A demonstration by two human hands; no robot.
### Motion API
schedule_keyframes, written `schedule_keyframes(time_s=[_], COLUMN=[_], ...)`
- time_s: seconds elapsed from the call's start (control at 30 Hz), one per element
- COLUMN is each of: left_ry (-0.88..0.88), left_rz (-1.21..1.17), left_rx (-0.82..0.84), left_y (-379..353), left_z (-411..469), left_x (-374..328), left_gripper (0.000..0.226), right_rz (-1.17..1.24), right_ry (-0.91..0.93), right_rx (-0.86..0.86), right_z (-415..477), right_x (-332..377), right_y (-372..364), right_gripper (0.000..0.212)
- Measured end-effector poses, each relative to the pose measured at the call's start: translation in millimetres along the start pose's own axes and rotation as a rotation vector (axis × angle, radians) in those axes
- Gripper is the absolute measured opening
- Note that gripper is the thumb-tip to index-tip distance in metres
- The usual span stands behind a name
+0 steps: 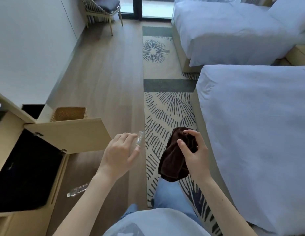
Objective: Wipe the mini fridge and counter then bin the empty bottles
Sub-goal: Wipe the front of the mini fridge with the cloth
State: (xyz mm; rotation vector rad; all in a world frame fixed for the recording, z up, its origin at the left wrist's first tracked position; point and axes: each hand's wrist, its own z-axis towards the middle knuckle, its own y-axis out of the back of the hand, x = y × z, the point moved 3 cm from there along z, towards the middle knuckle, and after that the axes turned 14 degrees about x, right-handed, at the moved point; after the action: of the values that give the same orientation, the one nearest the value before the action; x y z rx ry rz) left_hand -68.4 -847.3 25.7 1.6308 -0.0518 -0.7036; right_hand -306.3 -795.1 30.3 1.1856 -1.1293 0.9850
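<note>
My left hand [120, 150] reaches out over the wooden floor, and a clear empty bottle [139, 139] sits between its thumb and fingertips, held by one end. My right hand [193, 150] grips a dark brown cloth [174, 160] that hangs down over my knee. A second clear bottle [77, 190] lies on the floor beside the cabinet. The black mini fridge [27, 169] sits in the cabinet at the lower left, and the cabinet's door [68, 133] stands open. A wicker bin [70, 114] stands on the floor beyond that door, against the wall.
Two beds with white covers [254, 133] fill the right side. A patterned rug [167, 108] runs along them beside bare wooden floor [105, 74]. A chair [104, 9] stands at the far end by the window. A white wall [29, 48] lines the left.
</note>
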Motion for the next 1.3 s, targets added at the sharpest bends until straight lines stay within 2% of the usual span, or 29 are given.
schedule_keyframes(time_s=[0.2,0.43,0.63,0.9,1.13,1.3], left_ry=[0.141,0.323,0.559,0.93,1.264,1.461], left_rz=[-0.024,-0.035,-0.054,-0.063,-0.077,-0.094], left_rx=[-0.02,-0.162,-0.264,-0.403,-0.555,-0.628], left_y=[-3.5,44.3,68.7,74.2,65.4,49.9], left_z=[88.2,191.4,214.7,156.8,89.5,55.0], left_x=[32.6,61.0,94.1,111.8,91.6,70.3], left_gripper=[0.047,0.042,0.046,0.048,0.048,0.048], right_rz=[-0.035,-0.018,-0.078,-0.042,-0.015,0.021], right_ry=[0.033,0.061,0.141,0.188,0.298,0.337], right_rx=[0.126,0.346,0.59,0.986,1.386,1.598], right_z=[135.4,289.1,381.3,408.7,370.3,334.8], right_x=[-12.5,3.7,19.6,34.7,53.4,59.1], right_y=[-0.7,-20.6,-72.9,-172.6,-249.7,-281.5], right_gripper=[0.023,0.025,0.028,0.029,0.028,0.027])
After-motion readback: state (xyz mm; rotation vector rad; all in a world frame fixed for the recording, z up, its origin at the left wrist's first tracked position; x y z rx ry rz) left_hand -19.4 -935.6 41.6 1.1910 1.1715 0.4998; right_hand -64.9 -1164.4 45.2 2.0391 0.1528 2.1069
